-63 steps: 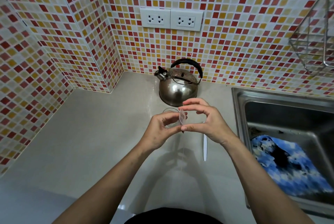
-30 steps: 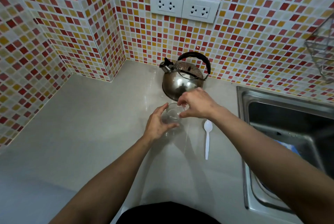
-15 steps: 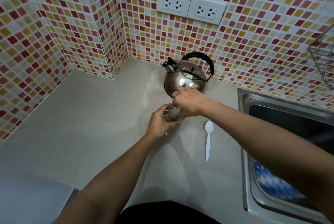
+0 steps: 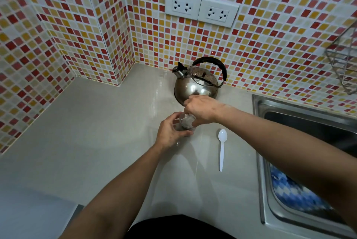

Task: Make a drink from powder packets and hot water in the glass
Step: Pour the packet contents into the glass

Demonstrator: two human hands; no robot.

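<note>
Head-cam view looking down at a pale grey stone tabletop (image 4: 81, 142) set in a corner of walls covered w/ small red, orange and cream mosaic tiles (image 4: 270, 32). Near centre stands a small clear drinking glass (image 4: 187, 123), upright on the tabletop. The left hand (image 4: 171, 132) is wrapped around the glass from the near-left side, grip closed on its wall, thumb at the front and fingers curled round the back. The right hand (image 4: 201, 110) reaches in from the right and sits over the glass rim, fingertips pinched together and pointing down into the mouth. Something small, pale and crinkled shows inside the rim under those fingers, probably a clear powder packet (image 4: 188, 118), but blur and the fingers hide most of it. Just behind the hands, touching nothing, sits a round polished steel kettle w/ a black arched handle (image 4: 197, 82), spout facing left. A white plastic spoon (image 4: 222, 148) lies flat to the right of the glass, bowl end away from the viewer. At far right, a stainless steel sink (image 4: 259, 180) is let into the tabletop, w/ a blue-and-white patterned cloth (image 4: 295, 194) in the basin. Two white double wall sockets (image 4: 201, 10) sit above the kettle. A wire rack (image 4: 343, 61) hangs at the upper right edge.
</note>
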